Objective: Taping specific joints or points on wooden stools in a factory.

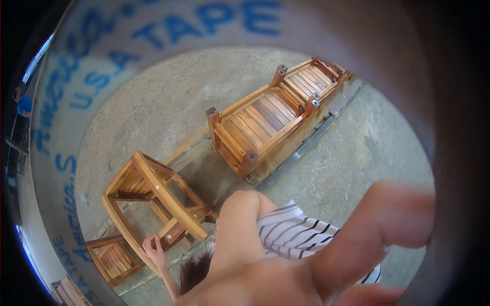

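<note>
A blurred right hand (pixel 357 245) fills the lower right, very close to the lens. It grasps a roll of tape (pixel 153 30) held up against the camera, with one finger curled across the roll's lower rim. The left hand cannot be seen.

The roll's pale cardboard inner wall, printed with blue lettering, rings the whole view, and everything else shows through its round opening.

In the lower part of that opening, another person in a striped shirt (pixel 296 234) bends forward, seen from above. That person's hand (pixel 153 247) rests on the leg of a wooden stool (pixel 153 194), which lies tipped on its side at the opening's lower left. A smaller slatted wooden piece (pixel 112 257) sits just below the stool, against the roll's left wall.

Farther off, toward the opening's upper right, a long slatted wooden bench (pixel 275 120) lies upside down with its legs pointing up. All the furniture rests on a grey concrete floor (pixel 168 102).
</note>
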Motion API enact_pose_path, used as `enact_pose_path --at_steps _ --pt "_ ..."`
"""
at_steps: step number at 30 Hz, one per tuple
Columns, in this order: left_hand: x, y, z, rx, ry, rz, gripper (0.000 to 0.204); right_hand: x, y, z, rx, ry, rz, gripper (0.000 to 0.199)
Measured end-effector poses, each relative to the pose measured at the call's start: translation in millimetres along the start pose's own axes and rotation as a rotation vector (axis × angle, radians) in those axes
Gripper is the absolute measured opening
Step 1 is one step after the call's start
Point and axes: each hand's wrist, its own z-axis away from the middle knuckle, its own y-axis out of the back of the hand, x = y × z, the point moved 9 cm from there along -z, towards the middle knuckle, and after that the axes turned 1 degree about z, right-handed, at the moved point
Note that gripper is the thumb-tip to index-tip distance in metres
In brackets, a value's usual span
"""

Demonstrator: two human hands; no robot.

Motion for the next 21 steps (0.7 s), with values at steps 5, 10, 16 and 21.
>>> enact_pose_path --at_steps 5,10,16,21 --pt "8.3 8.1 3.5 -0.017 0.021 0.008 0.015 1.8 0.1 3.2 0.069 0.022 -0.083 0.062" --pt "9.8 11.1 0.1 -0.092 0.01 0.045 0.016 4.0 2.1 2.7 0.109 0.048 -0.138 0.062" --pt "165.2 91.7 -6.9 -0.056 0.084 1.001 0.047 22.3 -4.4 15.0 0.199 0.057 -0.248 0.063" --pt "340.8 157.1 78.2 -1.001 -1.205 1.137 0.057 5.2 15.1 -4.6 0.0 -0.262 0.392 0.043"
